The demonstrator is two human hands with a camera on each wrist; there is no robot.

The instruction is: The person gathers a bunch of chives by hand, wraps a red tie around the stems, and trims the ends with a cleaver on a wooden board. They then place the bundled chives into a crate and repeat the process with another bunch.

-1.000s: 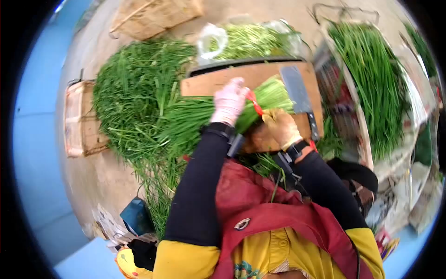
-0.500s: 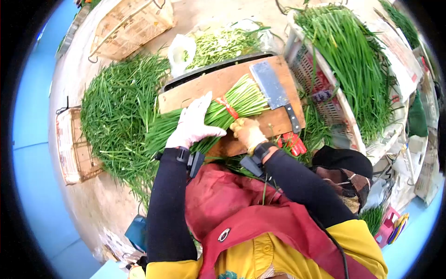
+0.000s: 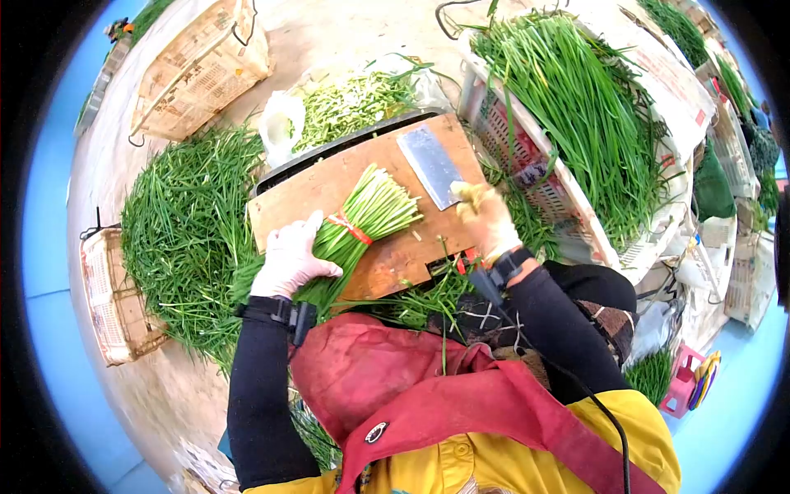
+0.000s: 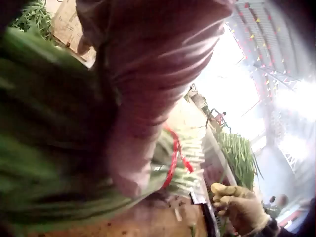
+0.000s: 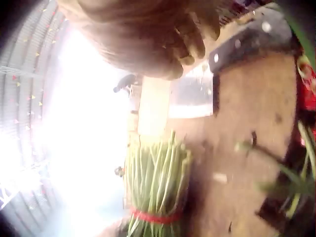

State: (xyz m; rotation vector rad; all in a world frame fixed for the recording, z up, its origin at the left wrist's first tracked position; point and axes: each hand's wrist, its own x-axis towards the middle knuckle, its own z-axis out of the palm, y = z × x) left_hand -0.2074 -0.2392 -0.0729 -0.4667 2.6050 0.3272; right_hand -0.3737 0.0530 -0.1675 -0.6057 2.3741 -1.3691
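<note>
A bundle of green stalks (image 3: 380, 204), bound with a red tie (image 3: 350, 228), lies slanting across the wooden board (image 3: 280, 198). My gloved left hand (image 3: 290, 255) grips its leafy part below the tie, thumb on the near side; the left wrist view shows the fingers (image 4: 136, 148) curled over the leaves. On the board's right side lies a cleaver (image 3: 429, 165), its handle (image 5: 252, 42) plain in the right wrist view. Over that handle is my gloved right hand (image 3: 487, 218), fingers bent loosely and apart from it, holding nothing.
A crate of long green leaves (image 3: 568, 123) stands right of the board. Loose greens (image 3: 185, 239) are heaped at the left, with a crate (image 3: 119, 296) beyond. Behind the board sits a bag of pale trimmings (image 3: 350, 107). Red ties lie near the front edge.
My right hand has left the red tie and moved right to the cleaver. The left hand has slid down the bundle, away from the tie. The head view has shifted.
</note>
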